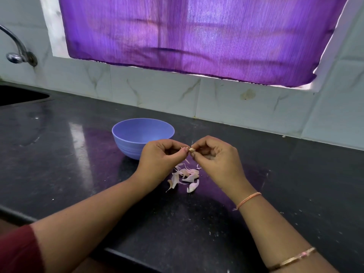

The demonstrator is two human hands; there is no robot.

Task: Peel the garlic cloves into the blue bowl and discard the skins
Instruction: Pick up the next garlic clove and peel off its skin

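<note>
**Garlic clove (191,149) pinched between two hands, mid-peel**

The fingertips (185,150) of the left hand (160,155) and those of the right hand (215,154) met on the small clove, thumbs and forefingers closed on it from either side while the other fingers curled loosely into the palms. The clove was held in the air just in front of the blue bowl (126,143) and above a loose heap of skins (186,177). How much skin clung to it was too small to tell.

The step in hand looked like stripping this one clove. The next move would call for a firm pinch on the clove with one hand while the other pulled the papery layer free, then a short reach forward to drop the clove in the bowl. The bowl's bottom was hidden by its near wall. The skins had yet to be cleared away.

A thread band (248,200) circled the right wrist, a bangle (291,260) sat further up the forearm, and a dark red sleeve (17,251) covered the left arm. Everything rested on a glossy black countertop (78,174), with a sink (17,95) and tap (15,48) far left, pale marbled tiles (157,91) behind, and a purple curtain (187,36) over the window.
</note>
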